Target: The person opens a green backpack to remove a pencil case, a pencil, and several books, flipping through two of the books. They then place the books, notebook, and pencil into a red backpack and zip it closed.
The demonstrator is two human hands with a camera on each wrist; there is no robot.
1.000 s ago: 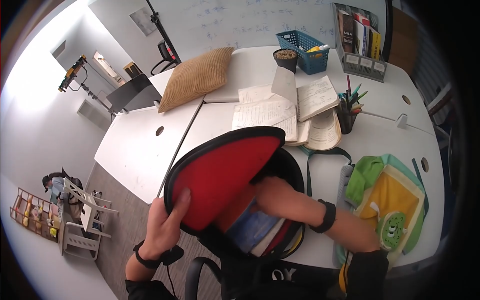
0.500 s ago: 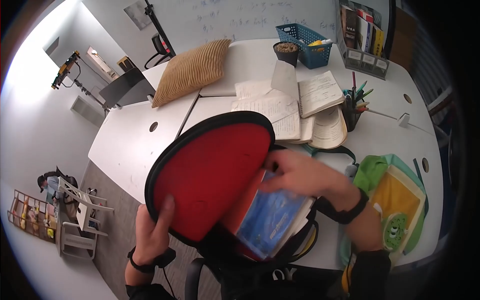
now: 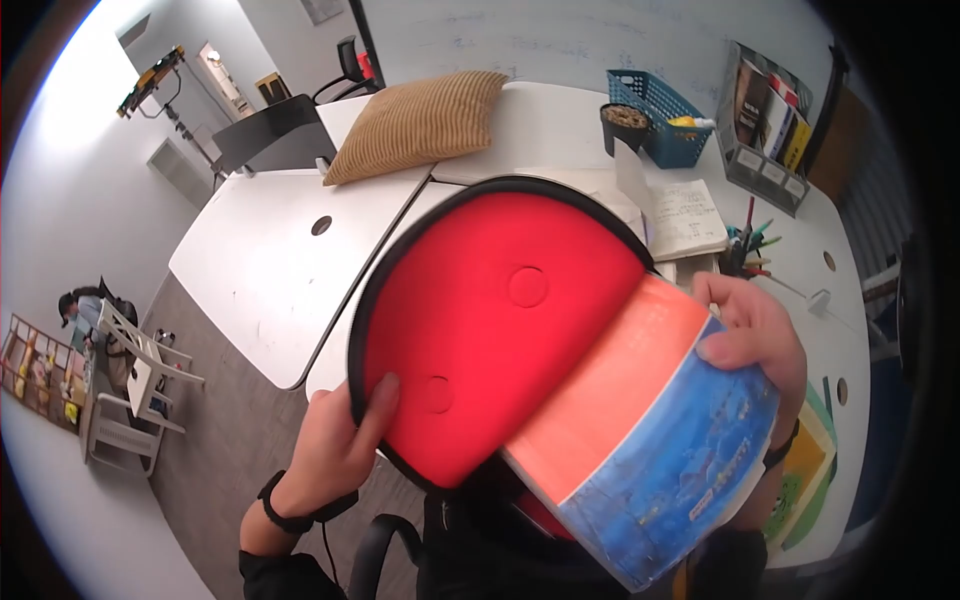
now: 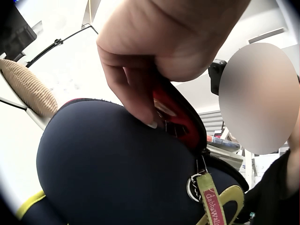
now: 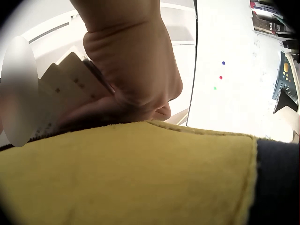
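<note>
My left hand (image 3: 335, 440) pinches the edge of the backpack's raised flap (image 3: 500, 300), thumb on the red lining. In the left wrist view, that hand's fingers (image 4: 136, 101) curl over the rim of the dark navy backpack (image 4: 112, 159), where a key ring with a pink and green tag (image 4: 213, 201) hangs. My right hand (image 3: 755, 330) grips a book (image 3: 670, 450) with an orange and blue cover by its upper right edge, thumb on top. It overlaps the bag's opening. Several pale layered edges (image 5: 70, 89) show beside the right hand (image 5: 136, 70) in the right wrist view.
Open notebooks (image 3: 690, 220) and a pen holder (image 3: 745, 250) are on the white table behind the bag. Farther back are a corduroy pillow (image 3: 420, 125), a potted plant (image 3: 625, 122), a blue basket (image 3: 680, 145) and a file rack (image 3: 765, 165). A green-yellow bag (image 3: 805, 475) lies at right.
My right hand has drawn the book up out of the bag and toward the right. The flap, still in my left hand, now stands more spread, showing more red lining.
</note>
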